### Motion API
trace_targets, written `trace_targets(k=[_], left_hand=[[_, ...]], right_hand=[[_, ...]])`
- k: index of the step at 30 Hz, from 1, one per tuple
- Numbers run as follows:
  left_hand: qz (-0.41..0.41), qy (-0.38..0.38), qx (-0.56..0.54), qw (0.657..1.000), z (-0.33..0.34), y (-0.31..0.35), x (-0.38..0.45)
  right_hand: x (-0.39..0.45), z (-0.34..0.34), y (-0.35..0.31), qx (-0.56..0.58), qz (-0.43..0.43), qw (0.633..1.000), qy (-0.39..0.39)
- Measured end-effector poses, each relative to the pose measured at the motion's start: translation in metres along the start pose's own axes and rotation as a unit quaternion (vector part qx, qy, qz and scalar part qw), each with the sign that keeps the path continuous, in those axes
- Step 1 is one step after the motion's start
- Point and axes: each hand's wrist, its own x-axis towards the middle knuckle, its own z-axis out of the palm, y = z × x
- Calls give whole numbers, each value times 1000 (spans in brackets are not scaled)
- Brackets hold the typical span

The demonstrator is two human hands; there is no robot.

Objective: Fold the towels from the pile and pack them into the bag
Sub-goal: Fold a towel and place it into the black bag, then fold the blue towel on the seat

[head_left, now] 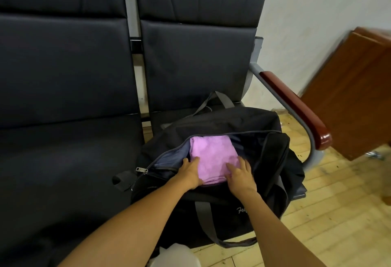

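One folded pink towel (213, 156) sits in the open black duffel bag (211, 182) | left hand (191, 172), right hand (240, 174) press it flat, fingers spread | no pile in view, remainder unclear

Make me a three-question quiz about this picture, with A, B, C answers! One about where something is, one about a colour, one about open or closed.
1. Where does the bag sit?
A. on a seat
B. on a desk
C. hung on the wall

2. What colour is the folded towel?
A. green
B. pink
C. white

3. How is the bag's zip?
A. shut
B. open
C. missing

Answers:
1 A, the black bag rests on the dark seat beside the armrest.
2 B, the towel is pink.
3 B, the top gapes open, and the left hand and right hand lay their fingers on the towel inside.
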Motion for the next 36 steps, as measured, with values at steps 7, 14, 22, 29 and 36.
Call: trace_targets(k=[7, 14, 22, 29, 36], left_hand=[[88, 167, 55, 981, -56, -12, -49], [69, 258, 33, 963, -136, -59, -121], [3, 332, 14, 943, -207, -168, -225], [-84, 374, -22, 923, -225, -294, -314], [-200, 388, -45, 899, -194, -426, -376]], right_hand=[[-27, -23, -64, 57, -49, 994, 84], [-68, -61, -174, 118, -137, 976, 124], [-124, -68, -323, 132, -243, 957, 88], [-189, -30, -458, 104, -340, 934, 32], [-239, 41, -552, 58, -401, 911, -77]])
